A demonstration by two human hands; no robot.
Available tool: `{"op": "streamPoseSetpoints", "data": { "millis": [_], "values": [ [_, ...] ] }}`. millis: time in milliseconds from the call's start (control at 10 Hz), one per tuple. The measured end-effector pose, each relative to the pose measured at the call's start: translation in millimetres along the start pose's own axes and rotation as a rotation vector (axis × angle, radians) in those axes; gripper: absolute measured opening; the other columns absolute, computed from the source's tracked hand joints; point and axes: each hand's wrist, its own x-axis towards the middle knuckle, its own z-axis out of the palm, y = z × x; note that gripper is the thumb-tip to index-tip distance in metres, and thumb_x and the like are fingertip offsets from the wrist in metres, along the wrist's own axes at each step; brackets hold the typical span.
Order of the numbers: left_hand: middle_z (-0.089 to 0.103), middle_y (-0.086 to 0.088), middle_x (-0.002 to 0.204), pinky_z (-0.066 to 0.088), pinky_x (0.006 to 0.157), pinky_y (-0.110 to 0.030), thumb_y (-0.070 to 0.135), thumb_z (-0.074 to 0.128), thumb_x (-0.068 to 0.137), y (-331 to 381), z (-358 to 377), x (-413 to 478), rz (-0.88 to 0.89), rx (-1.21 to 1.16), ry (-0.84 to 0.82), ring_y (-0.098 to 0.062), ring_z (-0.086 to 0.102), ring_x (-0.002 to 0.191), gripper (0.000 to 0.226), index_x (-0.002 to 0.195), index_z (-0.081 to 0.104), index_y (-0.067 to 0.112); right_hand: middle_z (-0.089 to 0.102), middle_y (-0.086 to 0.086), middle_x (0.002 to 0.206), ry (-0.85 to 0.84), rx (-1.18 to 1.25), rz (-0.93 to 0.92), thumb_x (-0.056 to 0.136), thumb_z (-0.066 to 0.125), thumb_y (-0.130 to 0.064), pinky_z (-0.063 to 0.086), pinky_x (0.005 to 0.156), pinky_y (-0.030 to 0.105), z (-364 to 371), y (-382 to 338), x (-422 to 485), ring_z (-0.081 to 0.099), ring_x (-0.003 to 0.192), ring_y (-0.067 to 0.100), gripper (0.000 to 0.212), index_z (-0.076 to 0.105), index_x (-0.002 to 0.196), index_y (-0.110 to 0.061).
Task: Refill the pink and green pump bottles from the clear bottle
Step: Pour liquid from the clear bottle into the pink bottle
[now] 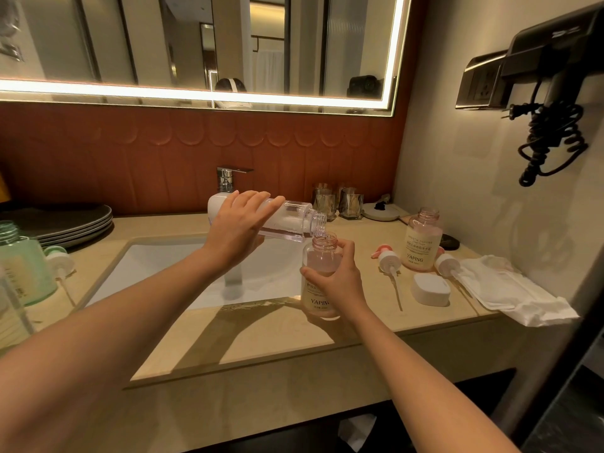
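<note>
My left grip (238, 223) is curled over the clear bottle (291, 220), fingers wrapped round its body, holding it tipped on its side above the sink (157, 266) at twelve o'clock. The bottle's open mouth points toward three o'clock and hangs right over the neck of the pink bottle (315, 299). I cannot tell whether the two rims touch.

My right grip (341, 277) has thumb and fingers closed round the pink bottle's middle. It stands upright on the bench (261, 348) at the sink's near right corner, about one o'clock from me, with no pump on it.

Out at two o'clock a second pink bottle (421, 243) stands on the bench, also open at the neck. A pink pump head (387, 258) lies at its nine o'clock and another pump head (446, 263) at its three o'clock, both on their sides with their tubes trailing toward me. A white cap (429, 289) sits at its six o'clock, and a white packet (510, 289) lies further right.

At nine o'clock, at the edge of view, the green bottle (23, 266) stands open, with a green pump head (60, 256) lying just beside it. Dark plates (75, 220) are stacked behind them at ten o'clock.
</note>
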Motion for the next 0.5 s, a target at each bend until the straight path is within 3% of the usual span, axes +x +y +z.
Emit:
{"op": "streamPoseSetpoints", "data": {
  "millis": [500],
  "values": [
    [0.06, -0.015, 0.118, 0.046, 0.092, -0.052, 0.012, 0.086, 0.057, 0.3, 0.5, -0.3, -0.004, 0.006, -0.009, -0.034, 0.058, 0.106, 0.085, 0.131, 0.045, 0.015, 0.051, 0.003, 0.132, 0.0, 0.003, -0.005, 0.073, 0.078, -0.032, 0.049, 0.08, 0.026, 0.4, 0.5, 0.1, 0.056, 0.111, 0.022, 0.073, 0.028, 0.127, -0.029]
  ]
}}
